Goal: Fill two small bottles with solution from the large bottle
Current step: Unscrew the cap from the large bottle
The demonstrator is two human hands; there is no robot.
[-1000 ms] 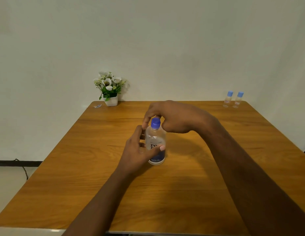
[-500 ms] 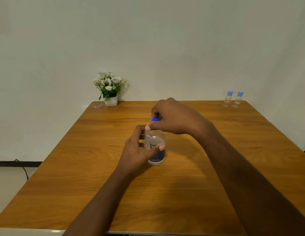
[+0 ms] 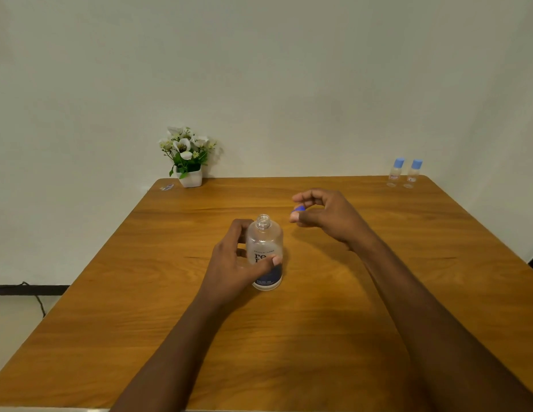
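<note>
The large clear bottle stands upright in the middle of the wooden table, its threaded neck uncovered. My left hand grips its body from the left, thumb across the label. To the right of the neck, my right hand pinches the blue cap between thumb and fingers, a little above the table. Two small clear bottles with light-blue caps, one left of the other, stand side by side at the far right corner, well beyond both hands.
A white pot of white flowers sits at the far left edge by the wall, with a small flat scrap lying left of it. A pale wall rises behind the table. A black cable runs along the floor at left.
The blue cap has come off the large bottle: my right hand lifted it away to the right, leaving the neck uncovered. My left hand has kept its grip on the bottle.
</note>
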